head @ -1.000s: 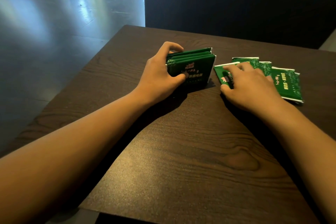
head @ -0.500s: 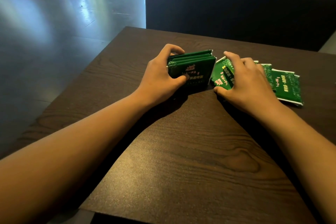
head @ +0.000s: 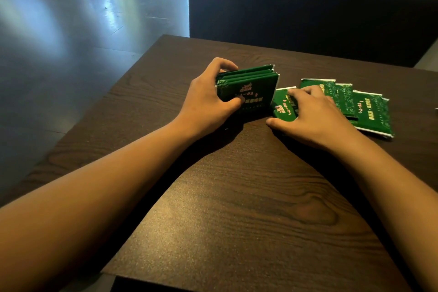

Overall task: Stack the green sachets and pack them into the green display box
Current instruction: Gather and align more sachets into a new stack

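The green box (head: pixel 248 95) is held upright on the tabletop (head: pixel 237 197) by the left hand (head: pixel 208 102), fingers curled round it. A sachet (head: pixel 282 104) just beside it is pressed under the right hand (head: pixel 312 118), fingers spread flat. Packing seems underway. Next, that sachet should be lifted and slipped in.

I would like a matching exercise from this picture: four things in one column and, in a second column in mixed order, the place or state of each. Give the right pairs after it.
Things
1. left hand
2. right hand
3. box
4. loose sachets

States
A. lie overlapping, flat on the table, to the right of the right hand
B. stands upright with sachets packed inside
C. grips the left end of the box
D. fingers rest on a sachet beside the box

Pairs: 1-C, 2-D, 3-B, 4-A
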Motion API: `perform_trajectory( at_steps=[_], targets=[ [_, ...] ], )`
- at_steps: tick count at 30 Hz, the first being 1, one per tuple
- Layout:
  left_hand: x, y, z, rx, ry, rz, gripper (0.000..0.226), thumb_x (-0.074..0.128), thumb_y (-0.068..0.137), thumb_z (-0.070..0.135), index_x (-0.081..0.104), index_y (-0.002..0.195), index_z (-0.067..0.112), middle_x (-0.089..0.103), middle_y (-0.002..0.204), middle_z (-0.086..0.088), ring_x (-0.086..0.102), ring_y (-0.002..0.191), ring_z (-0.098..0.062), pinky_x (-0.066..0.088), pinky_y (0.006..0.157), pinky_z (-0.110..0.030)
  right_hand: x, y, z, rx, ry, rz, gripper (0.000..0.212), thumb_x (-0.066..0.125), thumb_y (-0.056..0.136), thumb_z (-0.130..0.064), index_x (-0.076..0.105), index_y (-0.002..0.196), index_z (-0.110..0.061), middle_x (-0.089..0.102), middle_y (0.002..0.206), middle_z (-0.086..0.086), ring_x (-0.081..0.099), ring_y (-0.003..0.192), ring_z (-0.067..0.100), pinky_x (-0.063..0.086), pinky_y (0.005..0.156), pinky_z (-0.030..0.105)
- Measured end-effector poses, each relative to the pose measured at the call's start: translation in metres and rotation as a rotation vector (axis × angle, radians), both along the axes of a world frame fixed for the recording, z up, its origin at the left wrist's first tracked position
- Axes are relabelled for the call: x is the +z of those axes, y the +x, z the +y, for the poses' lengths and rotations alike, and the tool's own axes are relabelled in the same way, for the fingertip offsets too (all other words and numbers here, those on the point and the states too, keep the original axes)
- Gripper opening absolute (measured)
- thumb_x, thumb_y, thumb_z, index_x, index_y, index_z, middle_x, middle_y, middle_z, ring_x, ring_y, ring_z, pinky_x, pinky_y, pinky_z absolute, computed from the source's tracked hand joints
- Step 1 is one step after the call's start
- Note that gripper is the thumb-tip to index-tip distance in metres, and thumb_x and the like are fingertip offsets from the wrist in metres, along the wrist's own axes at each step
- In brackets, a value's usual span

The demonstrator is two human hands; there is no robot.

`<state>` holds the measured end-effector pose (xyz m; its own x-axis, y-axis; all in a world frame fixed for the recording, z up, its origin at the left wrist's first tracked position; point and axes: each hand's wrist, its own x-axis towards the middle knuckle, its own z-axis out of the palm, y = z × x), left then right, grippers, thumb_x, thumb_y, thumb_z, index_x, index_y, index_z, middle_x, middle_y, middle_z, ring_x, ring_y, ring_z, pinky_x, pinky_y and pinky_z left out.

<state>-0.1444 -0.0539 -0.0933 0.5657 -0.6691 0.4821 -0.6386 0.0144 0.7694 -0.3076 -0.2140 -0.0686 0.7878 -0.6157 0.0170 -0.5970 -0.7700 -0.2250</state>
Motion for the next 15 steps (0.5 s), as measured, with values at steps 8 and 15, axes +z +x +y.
perform_trajectory(
  at_steps=[8,15],
  targets=[
    [0.000,0.000,0.000,0.047,-0.005,0.010,0.046,0.080,0.085,0.009,0.055,0.123,0.017,0.066,0.113,0.008,0.067,0.109,-0.007,0.056,0.087,-0.014,0.006,-0.001,-0.004,0.039,-0.272,-0.172,0.048,0.053,0.092,-0.026,0.054,0.139,-0.015,0.068,0.115,0.012,0.064,0.097,0.035,0.056,0.083,0.047],
    [-0.001,0.001,-0.001,0.069,0.000,0.019,0.046,0.080,0.086,0.010,0.055,0.123,0.019,0.065,0.113,0.010,0.067,0.108,-0.007,0.058,0.088,-0.018,0.008,-0.004,-0.008,0.131,-0.297,0.000,0.057,0.054,0.090,-0.066,0.055,0.131,-0.025,0.066,0.115,0.002,0.062,0.105,0.026,0.058,0.081,0.046]
  ],
)
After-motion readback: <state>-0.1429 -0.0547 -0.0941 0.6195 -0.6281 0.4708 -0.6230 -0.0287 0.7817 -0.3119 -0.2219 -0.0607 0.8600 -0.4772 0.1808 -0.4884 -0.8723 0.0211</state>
